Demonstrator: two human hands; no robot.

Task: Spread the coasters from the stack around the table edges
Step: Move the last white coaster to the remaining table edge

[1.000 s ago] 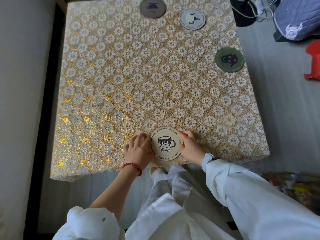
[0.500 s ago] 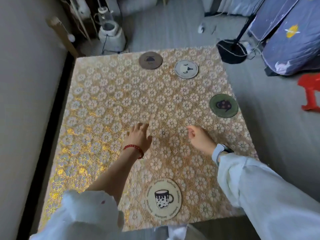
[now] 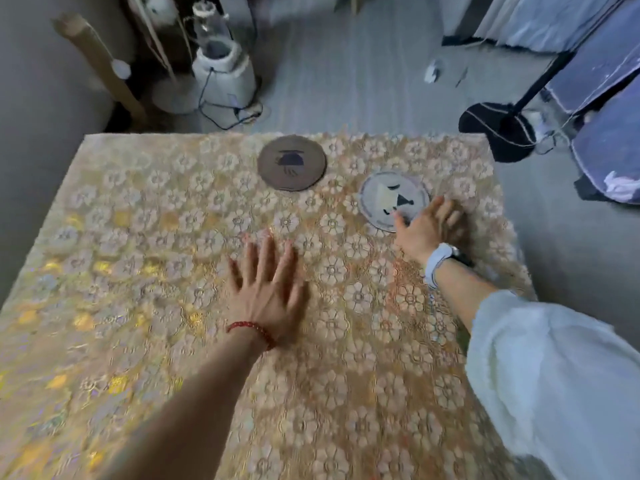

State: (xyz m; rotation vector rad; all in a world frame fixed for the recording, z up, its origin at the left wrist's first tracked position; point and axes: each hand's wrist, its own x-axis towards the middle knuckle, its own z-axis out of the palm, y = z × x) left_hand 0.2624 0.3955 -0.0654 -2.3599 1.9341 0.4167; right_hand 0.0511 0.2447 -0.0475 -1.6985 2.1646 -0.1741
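Two round coasters lie near the far edge of the table (image 3: pixel 114 258) with its gold floral cloth: a brown coaster (image 3: pixel 292 162) and, to its right, a pale grey coaster (image 3: pixel 388 195). My right hand (image 3: pixel 429 225) rests at the near right rim of the grey coaster, thumb touching it and fingers spread on the cloth beside it. My left hand (image 3: pixel 268 285) lies flat on the cloth at mid-table, fingers apart, holding nothing. The frame is motion-blurred. The green and cup coasters are out of view.
Beyond the far edge stand a white appliance (image 3: pixel 221 71) with a cable and a wooden pole (image 3: pixel 100 67). A black stand base (image 3: pixel 498 128) and a purple cover (image 3: pixel 609 109) sit on the grey floor at the right. A wall runs along the left.
Both hands let go of the cup coaster at the near edge and moved forward. The right hand reached the grey coaster; the view tilted toward the far edge.
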